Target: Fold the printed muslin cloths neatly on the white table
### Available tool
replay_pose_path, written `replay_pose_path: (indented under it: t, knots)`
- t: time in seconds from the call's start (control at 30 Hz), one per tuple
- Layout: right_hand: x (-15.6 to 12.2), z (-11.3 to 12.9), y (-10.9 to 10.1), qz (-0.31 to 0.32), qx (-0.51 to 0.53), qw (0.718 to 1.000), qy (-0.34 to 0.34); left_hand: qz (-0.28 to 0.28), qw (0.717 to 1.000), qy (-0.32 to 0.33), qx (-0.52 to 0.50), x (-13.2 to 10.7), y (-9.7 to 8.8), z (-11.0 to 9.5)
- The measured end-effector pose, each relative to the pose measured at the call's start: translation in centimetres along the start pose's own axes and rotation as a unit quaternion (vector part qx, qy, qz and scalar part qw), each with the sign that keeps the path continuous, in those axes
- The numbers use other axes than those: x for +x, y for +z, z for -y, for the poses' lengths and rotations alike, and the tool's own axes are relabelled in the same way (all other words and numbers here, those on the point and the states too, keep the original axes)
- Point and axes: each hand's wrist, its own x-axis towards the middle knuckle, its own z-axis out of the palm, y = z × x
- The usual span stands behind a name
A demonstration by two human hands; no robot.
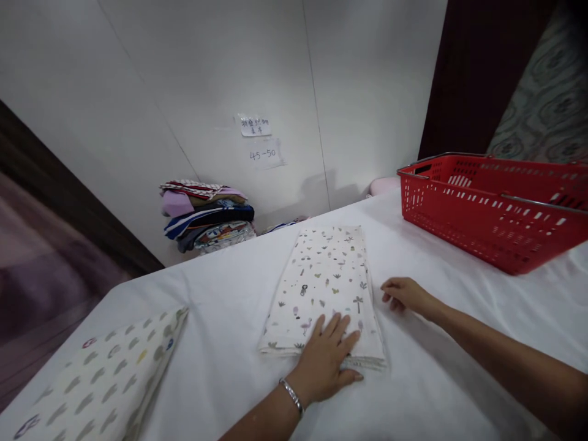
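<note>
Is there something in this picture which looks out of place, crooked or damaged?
Nothing looks spilled or damaged. Only slightly untidy: the pile of folded fabrics at the back has uneven, jutting edges, and the folded cloth under the left hand shows layers not quite aligned at its near edge.

One head-worn camera looks forward and slantwise down from the near side of the white-covered tabletop (220, 343), close above the left hand (321, 361) and right hand (408, 295), facing the wall (367, 92) beyond its far edge.
</note>
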Motion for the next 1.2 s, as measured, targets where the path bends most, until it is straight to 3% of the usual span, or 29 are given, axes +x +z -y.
replay_pose_path:
  t: [0.17,0.4,0.8,1.2]
  knots:
    - [4.8,1.6,-0.4,-0.040,0.059,0.997,0.032,0.003,1.000,0.010,0.009,-0.2,0.1,0.2]
    - [8.0,3.3,0.2,-0.048,0.053,0.994,0.080,0.002,0.999,0.025,0.026,-0.3,0.1,0.4]
    - [10.3,4.1,0.2,-0.048,-0.009,0.990,0.134,-0.005,1.000,0.022,0.022,-0.2,-0.1,0.1]
    - [9.5,4.5,0.9,-0.095,-0.064,0.989,0.092,-0.029,0.999,0.020,0.010,-0.4,0.4,0.3]
